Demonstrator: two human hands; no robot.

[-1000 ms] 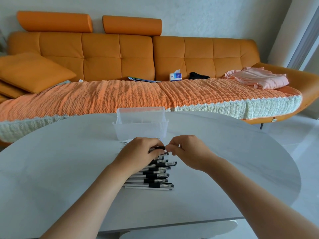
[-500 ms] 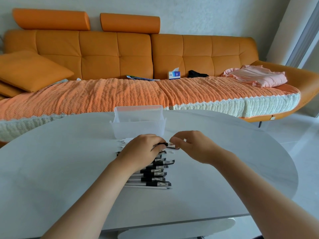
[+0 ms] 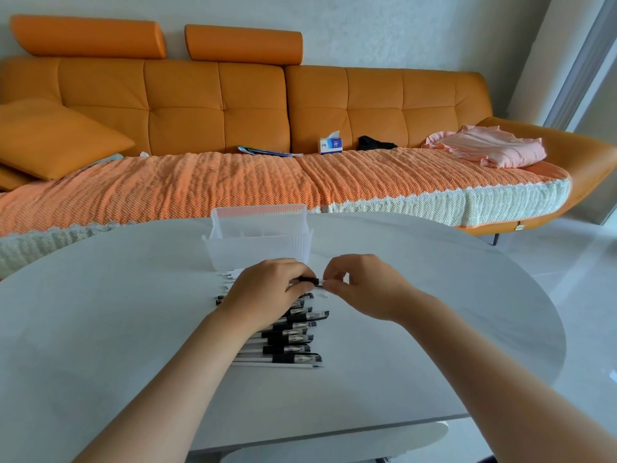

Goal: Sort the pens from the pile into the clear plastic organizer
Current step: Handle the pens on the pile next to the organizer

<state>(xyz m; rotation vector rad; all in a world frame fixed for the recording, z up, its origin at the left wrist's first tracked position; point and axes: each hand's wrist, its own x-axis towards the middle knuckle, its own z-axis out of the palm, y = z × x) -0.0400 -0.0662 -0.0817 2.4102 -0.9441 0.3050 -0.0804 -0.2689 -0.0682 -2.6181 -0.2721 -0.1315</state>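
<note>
A pile of black-and-white pens (image 3: 289, 342) lies in a row on the grey table (image 3: 100, 329), just in front of the clear plastic organizer (image 3: 258, 243), which looks empty. My left hand (image 3: 267, 292) rests over the far end of the pile, its fingers curled round one pen (image 3: 310, 281). My right hand (image 3: 364, 289) pinches the tip end of that same pen between thumb and forefinger. The pen is held level a little above the pile. My left hand hides most of its barrel.
An orange sofa (image 3: 233, 105) with a knitted cover stands behind the table. On it lie a tissue box (image 3: 330, 146), a pink garment (image 3: 487, 148) and a cushion (image 3: 53, 138). The table's curved edge runs along the right.
Both hands have lifted one pen off the far end of the pile. My right hand has slid outward along it to the tip.
</note>
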